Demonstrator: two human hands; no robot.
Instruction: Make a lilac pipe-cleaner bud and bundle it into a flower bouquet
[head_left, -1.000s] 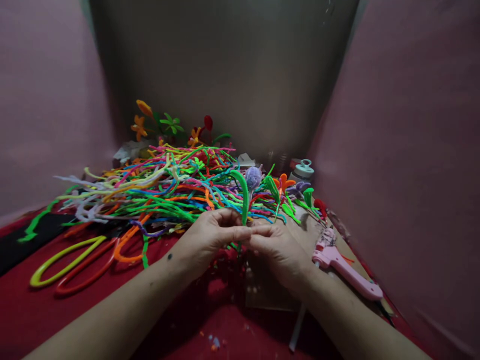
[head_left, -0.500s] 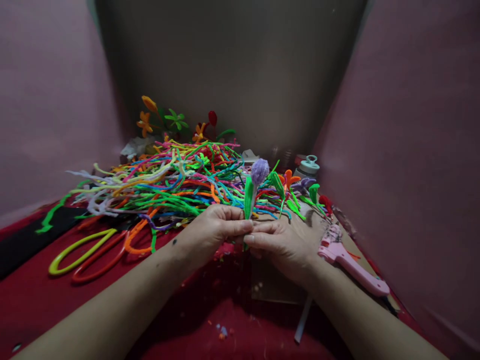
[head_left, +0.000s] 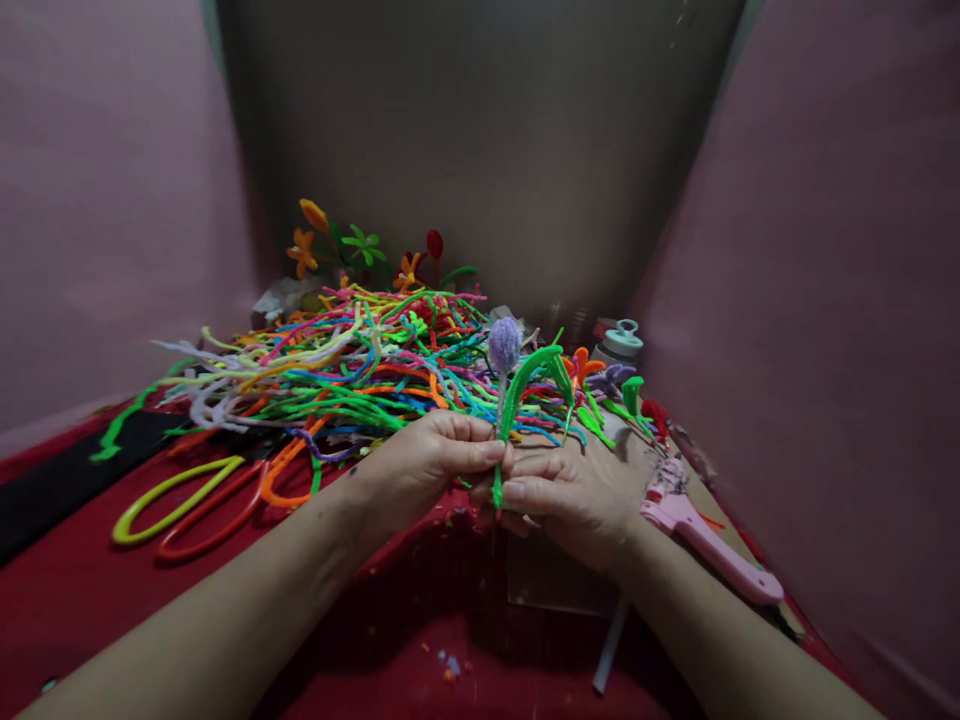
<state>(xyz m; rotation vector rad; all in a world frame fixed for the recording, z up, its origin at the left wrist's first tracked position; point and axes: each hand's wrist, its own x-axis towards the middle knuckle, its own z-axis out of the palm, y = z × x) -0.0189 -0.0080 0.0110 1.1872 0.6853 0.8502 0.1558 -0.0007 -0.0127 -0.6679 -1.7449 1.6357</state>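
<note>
Left hand (head_left: 427,462) and right hand (head_left: 564,495) meet at the centre, fingertips pinched together on the stem of a pipe-cleaner flower (head_left: 504,347). The purple head stands upright just above both hands. A green pipe cleaner (head_left: 529,372) arches beside it, apparently held in the same pinch. A pile of pipe cleaners (head_left: 337,370) lies behind. A pink glue gun (head_left: 701,540) rests right of the right hand.

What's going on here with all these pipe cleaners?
A person's left hand and right hand pinch the stem of a pipe-cleaner flower, its lavender head upright and a green loop arching beside it. A heap of coloured pipe cleaners lies behind, and a pink glue gun rests to the right.
</note>
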